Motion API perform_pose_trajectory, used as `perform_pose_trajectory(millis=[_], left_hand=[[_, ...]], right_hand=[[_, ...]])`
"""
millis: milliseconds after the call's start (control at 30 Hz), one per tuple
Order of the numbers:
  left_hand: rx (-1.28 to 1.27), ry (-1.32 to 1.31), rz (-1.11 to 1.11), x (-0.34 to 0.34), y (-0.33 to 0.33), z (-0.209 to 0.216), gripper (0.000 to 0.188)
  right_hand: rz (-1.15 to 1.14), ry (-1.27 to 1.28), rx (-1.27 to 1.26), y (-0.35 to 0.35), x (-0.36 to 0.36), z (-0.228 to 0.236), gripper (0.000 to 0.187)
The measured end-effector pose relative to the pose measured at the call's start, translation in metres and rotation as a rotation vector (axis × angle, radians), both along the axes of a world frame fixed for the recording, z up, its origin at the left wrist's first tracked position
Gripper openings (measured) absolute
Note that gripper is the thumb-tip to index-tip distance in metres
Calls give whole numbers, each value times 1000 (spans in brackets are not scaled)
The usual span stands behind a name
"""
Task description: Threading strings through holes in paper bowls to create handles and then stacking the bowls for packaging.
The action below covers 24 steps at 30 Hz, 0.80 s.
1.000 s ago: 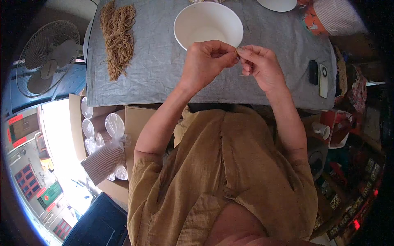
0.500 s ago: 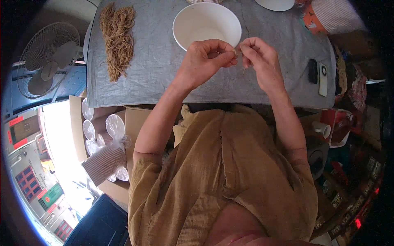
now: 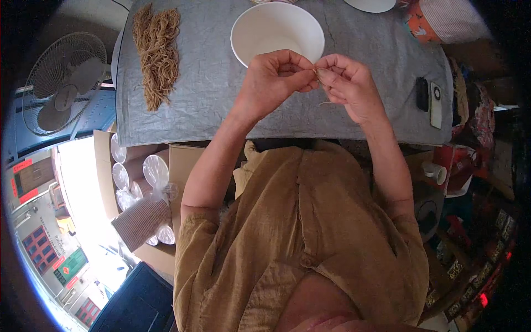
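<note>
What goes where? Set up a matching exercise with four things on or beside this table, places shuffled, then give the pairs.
1. white bowl
2. bundle of tan strands
3. electric fan
4. black and white handsets

a. off the table, beyond its left end
b. table's right end
c. table's left part
d. just beyond the left hand and right hand, which pinch a thin strand

Pairs: 1-d, 2-c, 3-a, 4-b

Bowl [image 3: 276,33] ahead (bare cloth [image 3: 215,83] leftward)
</note>
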<state>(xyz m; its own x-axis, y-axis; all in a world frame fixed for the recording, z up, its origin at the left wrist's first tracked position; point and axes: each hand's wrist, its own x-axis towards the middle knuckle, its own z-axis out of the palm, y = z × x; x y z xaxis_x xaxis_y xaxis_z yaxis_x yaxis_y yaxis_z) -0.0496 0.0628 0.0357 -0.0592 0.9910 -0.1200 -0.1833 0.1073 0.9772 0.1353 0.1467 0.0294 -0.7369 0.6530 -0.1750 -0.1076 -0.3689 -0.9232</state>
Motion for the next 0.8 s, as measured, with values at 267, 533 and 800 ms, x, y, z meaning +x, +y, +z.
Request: perform_pose_trajectory(millis=[267,533,800], left_hand=[[37,26,17,0,-1,1,7],[69,54,-38,-1,-1,-3,6],[86,-144,14,5,-3,-7,7]], right_hand=[[71,-125,193,2,1,9,12],[144,-46,59,7,6,2,11],[3,137,-247,-5,7,-13,13]])
